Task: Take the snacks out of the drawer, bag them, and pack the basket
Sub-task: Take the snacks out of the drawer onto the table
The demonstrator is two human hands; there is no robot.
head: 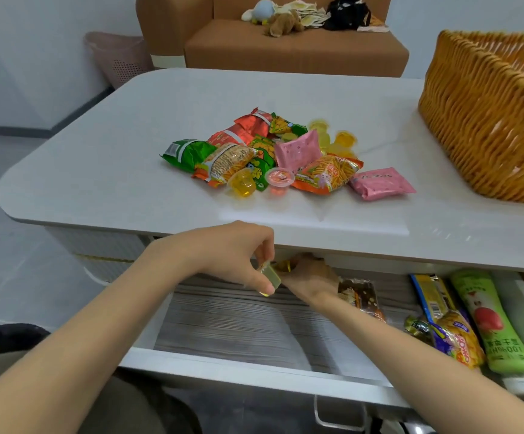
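White worktop (97, 170): glossy, rounded corners, fills mid-frame.
sofa (295, 48): brown, behind worktop, soft toys on the seat.
basket (486, 120): orange wicker, right end of worktop, cut off by frame edge, well apart from the pile.
drawer (248, 327): pulled open under worktop front edge, grey wood-grain floor.
snack pile (285, 155): mid-worktop, loose packets in green, red, orange and pink, yellow jelly cups mixed in, none bagged.
green pouch (489, 317): right end of drawer, lying flat, cap toward camera.
corn snack packet (451, 333): yellow, just beside green pouch, on its left.
bar wrapper (361, 296): dark, on drawer floor, next to right wrist.
left hand (235, 255): at back of drawer, thumb and fingers pinching a jelly cup (270, 274).
right hand (309, 277): fingers curled by a yellow piece under worktop edge, partly hidden; grip cannot be told.
both hands: close together, nearly touching.
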